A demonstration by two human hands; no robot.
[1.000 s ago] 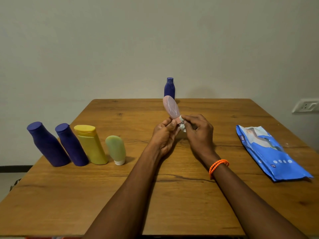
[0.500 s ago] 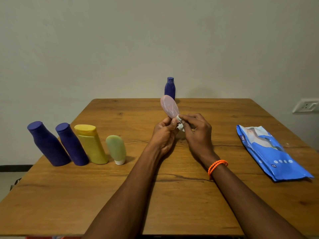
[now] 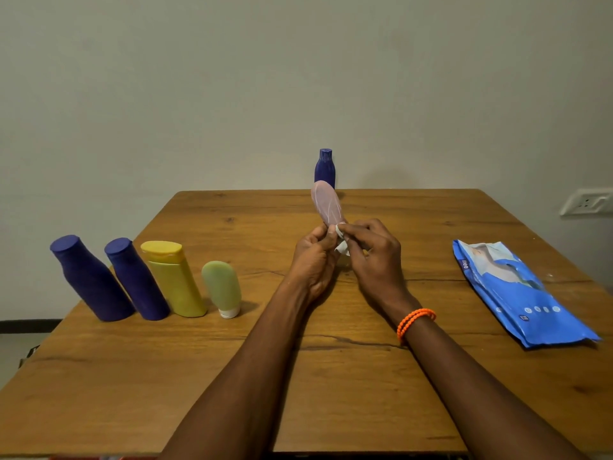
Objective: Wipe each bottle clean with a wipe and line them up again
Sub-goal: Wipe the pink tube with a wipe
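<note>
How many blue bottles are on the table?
3. Two stand at the left end of the row: the outer blue bottle and the second blue bottle. The far blue bottle stands alone at the back edge. None seems hidden.

My left hand (image 3: 313, 260) has tipped the pink tube (image 3: 326, 207) a little further left and upright, while my right hand (image 3: 373, 257) has worked the white wipe (image 3: 341, 239) lower around its cap end
</note>
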